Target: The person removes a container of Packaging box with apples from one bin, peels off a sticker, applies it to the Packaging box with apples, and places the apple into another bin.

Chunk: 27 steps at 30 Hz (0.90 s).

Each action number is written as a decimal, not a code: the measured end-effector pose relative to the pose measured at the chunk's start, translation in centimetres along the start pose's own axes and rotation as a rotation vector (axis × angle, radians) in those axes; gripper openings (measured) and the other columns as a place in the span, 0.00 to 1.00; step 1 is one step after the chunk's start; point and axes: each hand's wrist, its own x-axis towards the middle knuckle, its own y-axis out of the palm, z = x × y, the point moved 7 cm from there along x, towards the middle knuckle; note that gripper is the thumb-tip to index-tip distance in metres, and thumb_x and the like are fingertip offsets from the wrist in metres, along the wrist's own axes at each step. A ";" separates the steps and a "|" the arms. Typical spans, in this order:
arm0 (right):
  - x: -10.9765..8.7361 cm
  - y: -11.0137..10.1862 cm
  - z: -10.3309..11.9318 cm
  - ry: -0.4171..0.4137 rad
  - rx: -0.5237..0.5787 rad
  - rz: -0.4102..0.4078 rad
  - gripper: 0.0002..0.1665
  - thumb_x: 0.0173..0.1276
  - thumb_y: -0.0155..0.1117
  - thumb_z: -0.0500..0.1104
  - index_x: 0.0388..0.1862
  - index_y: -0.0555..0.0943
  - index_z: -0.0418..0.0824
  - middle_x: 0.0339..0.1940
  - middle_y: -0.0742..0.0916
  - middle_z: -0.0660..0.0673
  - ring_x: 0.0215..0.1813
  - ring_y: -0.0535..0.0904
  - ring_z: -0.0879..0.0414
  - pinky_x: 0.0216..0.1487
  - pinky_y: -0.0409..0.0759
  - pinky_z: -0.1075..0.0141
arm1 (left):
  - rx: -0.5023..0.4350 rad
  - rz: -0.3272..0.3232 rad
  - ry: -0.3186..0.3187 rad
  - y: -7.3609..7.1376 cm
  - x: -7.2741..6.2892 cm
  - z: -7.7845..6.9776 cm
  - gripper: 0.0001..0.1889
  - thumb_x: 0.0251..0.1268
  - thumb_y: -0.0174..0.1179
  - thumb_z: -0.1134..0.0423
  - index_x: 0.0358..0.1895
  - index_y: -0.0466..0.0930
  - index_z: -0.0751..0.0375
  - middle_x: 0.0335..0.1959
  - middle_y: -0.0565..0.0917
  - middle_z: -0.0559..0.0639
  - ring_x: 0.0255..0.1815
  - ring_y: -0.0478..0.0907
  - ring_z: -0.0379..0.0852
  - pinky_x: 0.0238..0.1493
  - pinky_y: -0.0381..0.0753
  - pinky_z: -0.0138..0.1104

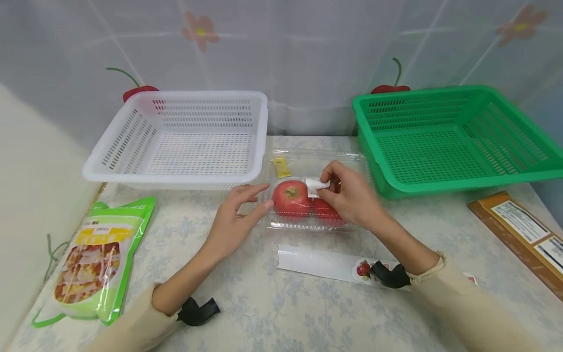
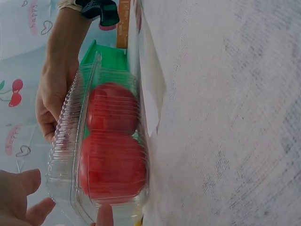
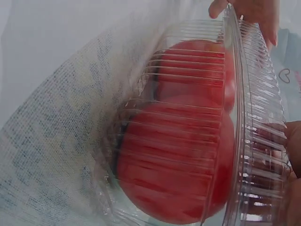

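A clear plastic clamshell box [image 1: 281, 225], its lid down, holds two red tomatoes [image 1: 292, 198] and a small yellow sachet [image 1: 281, 167]. On the lid is a white label [image 1: 313, 185], part of it lifted and curled. My right hand [image 1: 354, 198] pinches that loose end between thumb and fingers. At the box's left side, my left hand [image 1: 233, 220] has thumb and fingers spread against the edge. The left wrist view shows the tomatoes [image 2: 113, 165] through the ribbed wall, with left fingertips close to the near end.
A white basket [image 1: 176, 178] stands behind on the left, a green basket [image 1: 440, 186] on the right. A green and white food pouch [image 1: 94, 259] lies at the left, a brown package [image 1: 519, 234] at the right. A white printed strip [image 1: 316, 259] lies in front of the box.
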 end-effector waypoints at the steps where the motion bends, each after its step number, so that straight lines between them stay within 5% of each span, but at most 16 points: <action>1: -0.1 0.0 0.1 0.001 -0.007 -0.001 0.12 0.62 0.68 0.29 0.37 0.73 0.37 0.26 0.78 0.44 0.30 0.72 0.51 0.29 0.71 0.65 | -0.007 0.015 -0.005 0.2 0.2 0.1 0.24 0.68 0.63 0.55 0.66 0.77 0.54 0.63 0.71 0.52 0.60 0.71 0.53 0.47 0.82 0.46; 10: -0.5 -0.2 1.0 -0.114 -0.060 -0.116 0.15 0.58 0.61 0.23 0.31 0.68 0.38 0.53 0.78 0.36 0.40 0.75 0.47 0.37 0.73 0.59 | -0.103 0.010 -0.055 1.2 0.5 0.7 0.21 0.70 0.59 0.63 0.66 0.76 0.58 0.72 0.62 0.56 0.65 0.69 0.58 0.59 0.75 0.52; 17: -0.9 -0.2 1.3 -0.216 -0.105 -0.165 0.14 0.58 0.53 0.19 0.28 0.70 0.38 0.51 0.78 0.36 0.57 0.75 0.42 0.44 0.77 0.52 | -0.176 0.011 -0.054 1.6 0.4 0.8 0.22 0.69 0.59 0.66 0.65 0.76 0.61 0.72 0.60 0.59 0.65 0.71 0.61 0.61 0.74 0.47; 22: -1.0 0.1 1.6 -0.255 -0.167 -0.150 0.14 0.58 0.54 0.20 0.25 0.77 0.38 0.53 0.79 0.35 0.55 0.75 0.41 0.47 0.78 0.49 | -0.175 0.010 -0.062 1.5 0.2 0.7 0.21 0.69 0.59 0.66 0.65 0.76 0.60 0.72 0.60 0.58 0.65 0.71 0.60 0.61 0.74 0.47; 27: -1.0 0.4 1.8 -0.253 -0.296 -0.125 0.10 0.61 0.62 0.28 0.35 0.88 0.38 0.61 0.77 0.34 0.59 0.72 0.38 0.55 0.73 0.44 | -0.175 0.015 -0.073 1.6 0.1 0.7 0.19 0.69 0.59 0.66 0.62 0.77 0.60 0.72 0.59 0.58 0.65 0.71 0.61 0.59 0.76 0.47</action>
